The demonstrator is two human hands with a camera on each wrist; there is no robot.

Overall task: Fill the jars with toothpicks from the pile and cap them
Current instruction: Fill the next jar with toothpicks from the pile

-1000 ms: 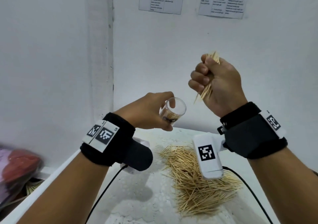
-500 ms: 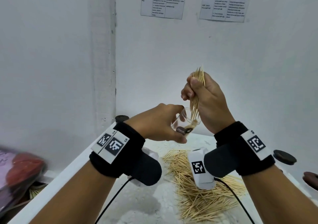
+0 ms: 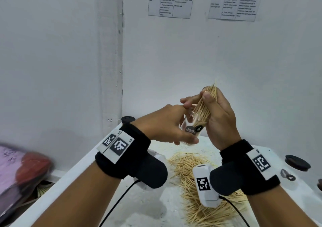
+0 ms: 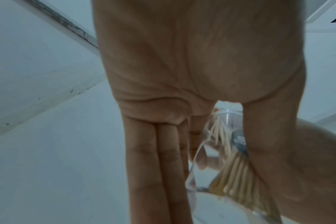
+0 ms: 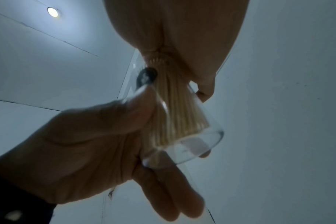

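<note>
The light, slick jar (image 3: 191, 124) was gripped by the left hand (image 3: 163, 124); stiff toothpicks (image 3: 204, 104) were pinched mid-length by the right hand (image 3: 220, 120).

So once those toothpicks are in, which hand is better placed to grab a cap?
Probably the right hand: once it lets go of its toothpick bundle it is free, while the left hand grips the jar.

You see one clear plastic jar (image 3: 191, 129), one bundle of pale wooden toothpicks (image 3: 206, 101), one loose toothpick pile (image 3: 196, 174) on the counter (image 3: 148, 206), three dark round lids (image 3: 297, 162), and two printed paper sheets (image 3: 169, 0).
</note>
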